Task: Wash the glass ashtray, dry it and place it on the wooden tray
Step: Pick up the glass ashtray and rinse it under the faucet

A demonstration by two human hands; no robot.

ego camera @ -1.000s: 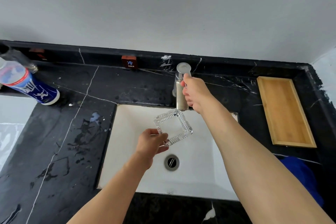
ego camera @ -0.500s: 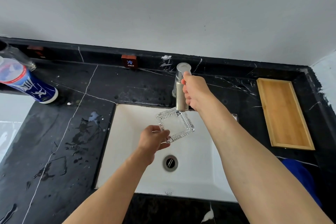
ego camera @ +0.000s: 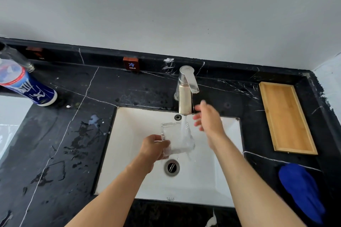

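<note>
The left hand (ego camera: pixel 154 146) is gripping the glass ashtray (ego camera: pixel 178 138) by its near-left edge over the sink (ego camera: pixel 129 153), under running water. The right hand (ego camera: pixel 207 117), fingers spread and empty, is hovering just right of it, the nearer one for scrubbing.

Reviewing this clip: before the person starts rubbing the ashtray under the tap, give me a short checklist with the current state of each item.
1. Water running from the faucet: ok, a stream falls onto the ashtray.
2. Ashtray held firmly: ok, the left hand grips its left edge over the sink.
3. Right hand free to scrub: ok, open and empty beside the stream.
4. Wooden tray ready to receive the ashtray: ok, nothing lies in it.
5. Blue cloth at hand for drying: ok, it lies on the counter right of the sink.
6. Ashtray clean: cannot tell, water blurs the glass.
</note>
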